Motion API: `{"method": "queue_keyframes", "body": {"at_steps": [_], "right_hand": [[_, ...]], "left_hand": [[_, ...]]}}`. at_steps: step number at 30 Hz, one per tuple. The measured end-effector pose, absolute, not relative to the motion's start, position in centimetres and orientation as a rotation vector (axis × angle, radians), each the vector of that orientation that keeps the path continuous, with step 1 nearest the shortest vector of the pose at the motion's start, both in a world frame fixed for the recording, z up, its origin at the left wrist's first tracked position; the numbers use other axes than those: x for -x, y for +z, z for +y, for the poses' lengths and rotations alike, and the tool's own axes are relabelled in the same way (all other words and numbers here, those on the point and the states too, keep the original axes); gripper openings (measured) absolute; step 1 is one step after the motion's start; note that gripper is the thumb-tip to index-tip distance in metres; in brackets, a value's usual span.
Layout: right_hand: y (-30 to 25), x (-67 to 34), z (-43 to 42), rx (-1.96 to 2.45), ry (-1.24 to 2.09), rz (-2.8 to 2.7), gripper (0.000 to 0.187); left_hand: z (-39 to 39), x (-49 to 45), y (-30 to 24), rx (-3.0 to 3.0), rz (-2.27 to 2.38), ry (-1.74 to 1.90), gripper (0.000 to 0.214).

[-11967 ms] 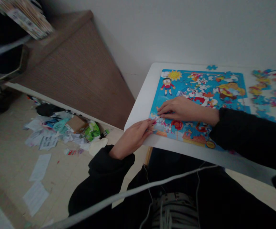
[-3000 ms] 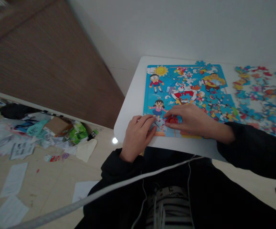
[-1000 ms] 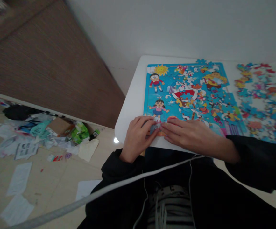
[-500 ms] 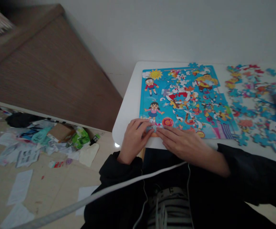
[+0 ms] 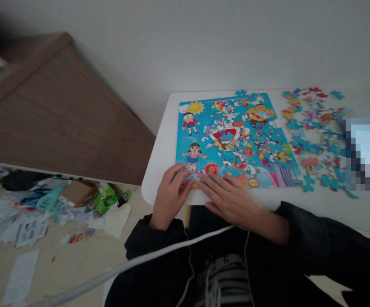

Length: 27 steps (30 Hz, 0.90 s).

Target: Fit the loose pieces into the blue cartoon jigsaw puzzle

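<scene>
A blue cartoon jigsaw puzzle [image 5: 236,136] lies on the white table [image 5: 162,149], mostly filled in. My left hand [image 5: 169,195] rests on the puzzle's near left corner, fingers curled and pressing on a piece [image 5: 189,177] there. My right hand [image 5: 231,198] lies flat beside it, fingers stretched out over the puzzle's near edge, fingertips touching the same spot. Both arms wear black sleeves.
Several loose puzzle pieces [image 5: 316,128] are scattered on the table to the right of the puzzle. A brown cabinet [image 5: 59,115] stands to the left. Papers, a small box and rubbish [image 5: 59,200] litter the floor. A white cable [image 5: 159,256] crosses my lap.
The view has shifted, so the table sits further left and lower. My right hand has slid back toward the table's near edge; my left hand stays on the corner.
</scene>
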State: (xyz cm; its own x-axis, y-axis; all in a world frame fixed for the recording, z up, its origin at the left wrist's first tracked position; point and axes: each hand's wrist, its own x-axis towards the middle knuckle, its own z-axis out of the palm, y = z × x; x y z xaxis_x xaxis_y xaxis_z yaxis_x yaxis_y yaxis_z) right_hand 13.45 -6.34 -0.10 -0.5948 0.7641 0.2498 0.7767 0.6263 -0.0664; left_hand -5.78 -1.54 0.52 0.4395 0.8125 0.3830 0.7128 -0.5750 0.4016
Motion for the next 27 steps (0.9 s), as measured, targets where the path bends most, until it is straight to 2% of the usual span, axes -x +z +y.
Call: {"method": "queue_keyframes", "body": {"at_steps": [5, 9, 14, 27], "right_hand": [[1.1, -14.8, -7.3, 1.095, -0.061, -2.541, 0.037], [3.1, -18.7, -7.0, 1.191, -0.105, -2.437, 0.03], [3.9, -22.2, -5.5, 1.415, -0.163, -2.377, 0.029], [4.1, -21.9, -2.3, 1.411, 0.072, -2.598, 0.024]], "left_hand": [[-1.6, 5.8, 0.3, -2.464, 1.37, 0.843, 0.016], [-1.6, 5.8, 0.3, -2.432, 1.402, 0.847, 0.015], [-1.8, 5.3, 0.4, -2.432, 1.428, 0.873, 0.013], [-2.0, 4.2, 2.3, -2.654, 1.427, 0.69, 0.011]]}}
